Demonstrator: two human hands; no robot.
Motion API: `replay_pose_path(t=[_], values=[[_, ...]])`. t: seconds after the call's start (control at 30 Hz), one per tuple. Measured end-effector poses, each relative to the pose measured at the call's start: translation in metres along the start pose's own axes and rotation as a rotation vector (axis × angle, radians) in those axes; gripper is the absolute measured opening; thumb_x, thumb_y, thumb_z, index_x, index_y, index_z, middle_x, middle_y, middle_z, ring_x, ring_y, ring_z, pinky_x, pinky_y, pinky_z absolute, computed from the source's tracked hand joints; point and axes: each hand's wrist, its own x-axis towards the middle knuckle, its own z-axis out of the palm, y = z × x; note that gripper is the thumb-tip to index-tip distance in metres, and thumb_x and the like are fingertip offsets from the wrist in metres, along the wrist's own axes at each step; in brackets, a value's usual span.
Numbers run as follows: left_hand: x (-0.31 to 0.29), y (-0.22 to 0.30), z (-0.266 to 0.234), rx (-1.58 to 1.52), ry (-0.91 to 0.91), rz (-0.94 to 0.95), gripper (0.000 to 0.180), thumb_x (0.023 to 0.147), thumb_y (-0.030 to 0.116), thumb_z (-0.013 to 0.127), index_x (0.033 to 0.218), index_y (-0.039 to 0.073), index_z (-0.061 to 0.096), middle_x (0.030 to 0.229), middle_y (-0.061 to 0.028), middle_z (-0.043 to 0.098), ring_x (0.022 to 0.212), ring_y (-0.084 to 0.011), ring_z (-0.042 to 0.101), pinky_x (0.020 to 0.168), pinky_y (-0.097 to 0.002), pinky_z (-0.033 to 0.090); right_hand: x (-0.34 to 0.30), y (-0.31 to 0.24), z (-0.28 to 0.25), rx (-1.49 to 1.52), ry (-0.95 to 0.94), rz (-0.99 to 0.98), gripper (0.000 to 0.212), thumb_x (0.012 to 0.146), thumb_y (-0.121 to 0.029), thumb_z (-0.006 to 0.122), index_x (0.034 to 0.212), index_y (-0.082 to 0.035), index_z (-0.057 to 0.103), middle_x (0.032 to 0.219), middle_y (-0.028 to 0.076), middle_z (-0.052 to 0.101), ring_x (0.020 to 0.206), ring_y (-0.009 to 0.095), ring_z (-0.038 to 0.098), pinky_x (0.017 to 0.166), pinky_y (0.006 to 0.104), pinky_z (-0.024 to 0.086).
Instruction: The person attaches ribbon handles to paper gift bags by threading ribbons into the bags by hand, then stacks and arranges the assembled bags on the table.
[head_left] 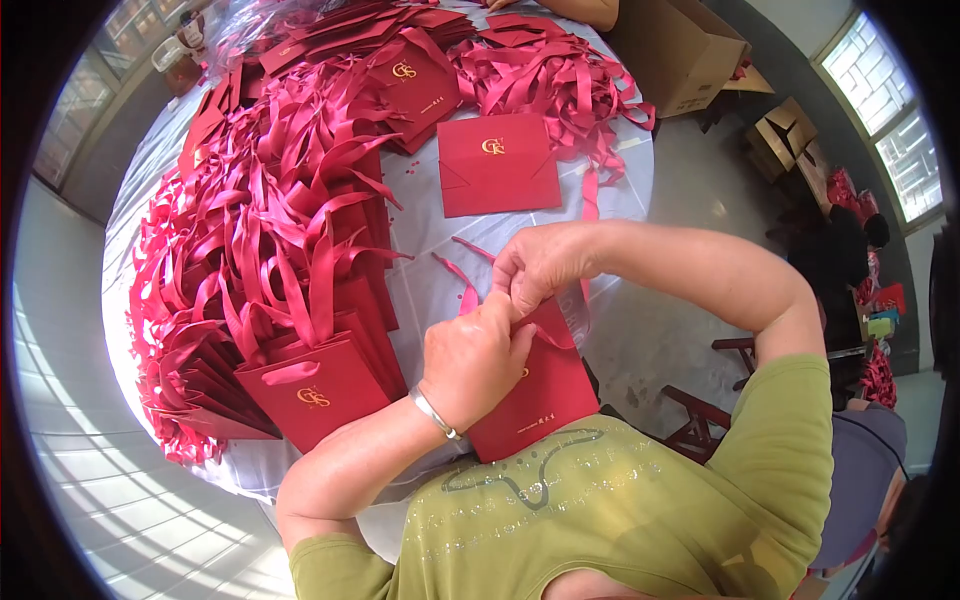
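Observation:
A red paper gift bag (pixel 545 395) with gold print lies against my front at the table's near edge. My left hand (pixel 470 350), with a silver bangle on its wrist, is closed at the bag's top. My right hand (pixel 545 265) pinches just beyond it, the fingertips of both hands meeting. Between them they grip a pink ribbon (pixel 462 282), whose loose ends stick out to the left of my right hand. The fingers hide the middle of the ribbon and the bag's upper edge. Beyond my hands lies a flat red bag (pixel 500 175) without a ribbon showing.
A heap of red bags with ribbon handles (pixel 290 220) covers the table's left side. Loose pink ribbons (pixel 560 90) lie at the far right, one trailing toward me. Another person's arm (pixel 580 10) rests at the far edge. A cardboard box (pixel 680 60) stands beyond the table.

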Motion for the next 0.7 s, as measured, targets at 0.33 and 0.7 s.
replay_pose_path(t=[0.33, 0.7], values=[[0.008, -0.01, -0.001, -0.292, -0.234, -0.181, 0.022, 0.083, 0.026, 0.072, 0.086, 0.006, 0.065, 0.077, -0.0157, 0.07, 0.075, -0.037, 0.069, 0.068, -0.0485, 0.053, 0.024, 0.016, 0.008, 0.078, 0.634, -0.619, 0.015, 0.083, 0.003, 0.07, 0.093, -0.002, 0.06, 0.083, 0.0, 0.064, 0.077, 0.006, 0.062, 0.069, 0.0234, 0.051], [0.007, -0.011, 0.002, -0.292, -0.21, -0.135, 0.022, 0.083, 0.026, 0.073, 0.087, 0.005, 0.066, 0.078, -0.0161, 0.07, 0.075, -0.0367, 0.069, 0.068, -0.0485, 0.053, 0.046, 0.015, -0.009, -0.171, 0.775, -0.67, 0.012, 0.09, -0.006, 0.069, 0.1, 0.0, 0.067, 0.087, 0.001, 0.069, 0.079, 0.007, 0.065, 0.068, 0.0235, 0.053]])
